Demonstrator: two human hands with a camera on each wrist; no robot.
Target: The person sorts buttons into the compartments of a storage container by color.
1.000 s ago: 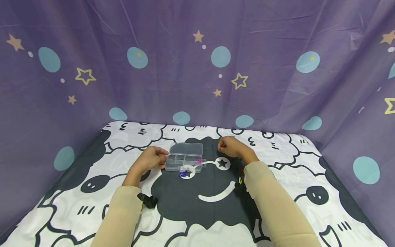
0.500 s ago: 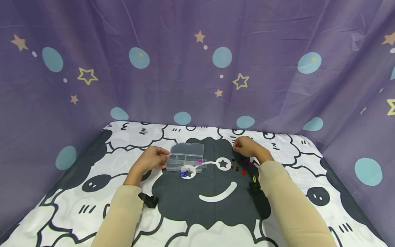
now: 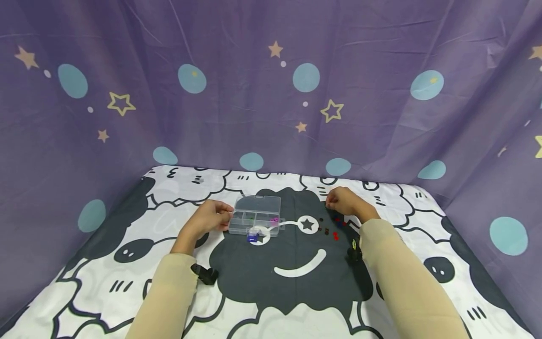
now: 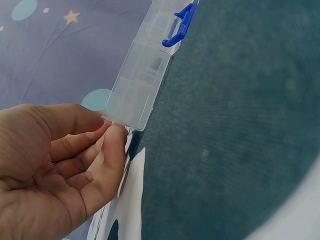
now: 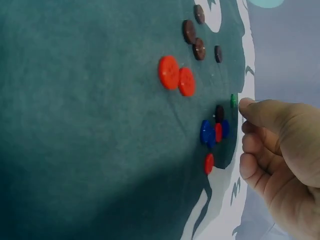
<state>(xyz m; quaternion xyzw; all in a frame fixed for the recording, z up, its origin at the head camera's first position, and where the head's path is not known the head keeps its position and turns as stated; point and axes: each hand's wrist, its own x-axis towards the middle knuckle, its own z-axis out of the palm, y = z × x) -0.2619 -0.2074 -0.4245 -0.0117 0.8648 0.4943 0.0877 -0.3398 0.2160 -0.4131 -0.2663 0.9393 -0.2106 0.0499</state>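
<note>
The left hand (image 3: 208,220) holds the left end of a clear compartment box (image 3: 259,216), whose lid stands raised at the back. In the left wrist view, its thumb and fingers (image 4: 116,137) grip a corner of the box (image 4: 132,95); a blue latch (image 4: 182,26) is farther along. Green and pink bits show inside the box. The right hand (image 3: 345,202) is behind the scattered buttons. In the right wrist view, the right hand (image 5: 285,145) has relaxed, bent fingers with nothing visible between them, its foremost fingertip beside a green button (image 5: 233,100).
Red buttons (image 5: 169,72), brown buttons (image 5: 189,32) and blue buttons (image 5: 206,132) lie loose on the patterned cloth (image 3: 292,296), to the right of the box. A purple curtain (image 3: 237,127) hangs behind the cloth.
The right hand has moved right, from near the box to behind the buttons, and its sleeve has uncovered several of them. The left hand has stayed on the box.
</note>
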